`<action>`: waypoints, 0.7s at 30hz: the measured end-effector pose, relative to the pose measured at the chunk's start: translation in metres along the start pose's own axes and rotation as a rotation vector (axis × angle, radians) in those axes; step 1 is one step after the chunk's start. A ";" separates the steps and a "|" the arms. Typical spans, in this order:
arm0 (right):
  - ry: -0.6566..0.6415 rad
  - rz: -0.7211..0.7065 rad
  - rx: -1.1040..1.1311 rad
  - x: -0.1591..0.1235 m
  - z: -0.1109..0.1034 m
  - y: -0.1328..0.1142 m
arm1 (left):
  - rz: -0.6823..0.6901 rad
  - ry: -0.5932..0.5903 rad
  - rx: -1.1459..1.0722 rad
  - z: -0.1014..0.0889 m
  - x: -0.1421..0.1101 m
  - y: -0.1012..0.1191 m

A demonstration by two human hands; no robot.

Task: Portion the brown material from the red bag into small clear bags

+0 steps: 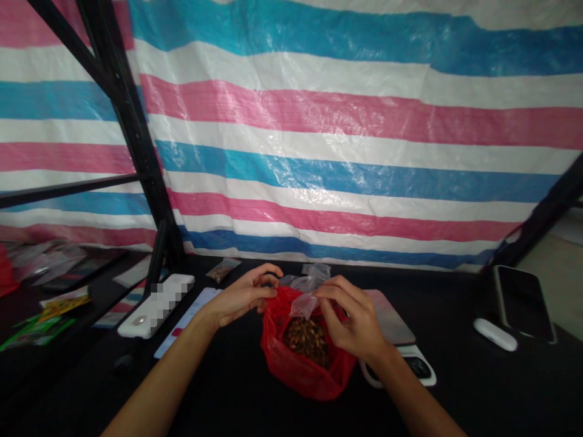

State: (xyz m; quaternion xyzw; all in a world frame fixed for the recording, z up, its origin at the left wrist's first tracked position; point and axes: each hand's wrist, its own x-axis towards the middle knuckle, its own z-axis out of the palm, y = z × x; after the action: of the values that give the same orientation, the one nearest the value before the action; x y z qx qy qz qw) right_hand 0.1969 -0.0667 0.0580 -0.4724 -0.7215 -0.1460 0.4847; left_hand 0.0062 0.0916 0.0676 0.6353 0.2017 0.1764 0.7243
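Observation:
In the middle of the black table stands an open red plastic bag [285, 370], with many small brown pieces [307, 340] inside, like seeds or dried bits. My left hand [250, 294] is at the bag's far left rim, thumb and fingers closed on the red plastic. Above the bag's far side, my right hand [353, 315] pinches a small clear plastic bag [303, 305] between thumb and fingertips. The clear bag hangs over the brown pieces and looks empty. More clear plastic bags [316, 271] lie just behind the red one.
A small scale [419, 364] with a metal plate [392, 318] is right of the bag. Farther right are a white case [495, 334] and a dark phone [523, 300]. A filled clear packet [223, 269], a white power strip [157, 306] and a lit phone [194, 315] lie left.

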 end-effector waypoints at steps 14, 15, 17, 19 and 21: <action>0.024 -0.007 -0.003 0.000 0.002 -0.006 | 0.003 -0.030 0.021 0.004 -0.002 0.003; 0.044 -0.005 0.003 0.000 0.002 -0.005 | 0.004 -0.039 0.020 0.004 -0.002 0.003; 0.062 -0.005 0.007 0.000 0.003 -0.005 | 0.004 -0.050 0.022 0.005 -0.002 0.002; 0.037 -0.005 0.005 -0.001 0.004 -0.006 | 0.000 -0.053 0.027 0.005 -0.002 0.002; -0.007 -0.003 0.003 -0.002 0.005 -0.006 | 0.000 -0.049 0.028 0.006 -0.002 0.003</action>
State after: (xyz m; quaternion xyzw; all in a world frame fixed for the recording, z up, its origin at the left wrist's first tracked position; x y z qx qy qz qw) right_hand 0.1889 -0.0672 0.0554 -0.4710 -0.7242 -0.1441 0.4826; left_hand 0.0074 0.0857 0.0710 0.6495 0.1866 0.1580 0.7200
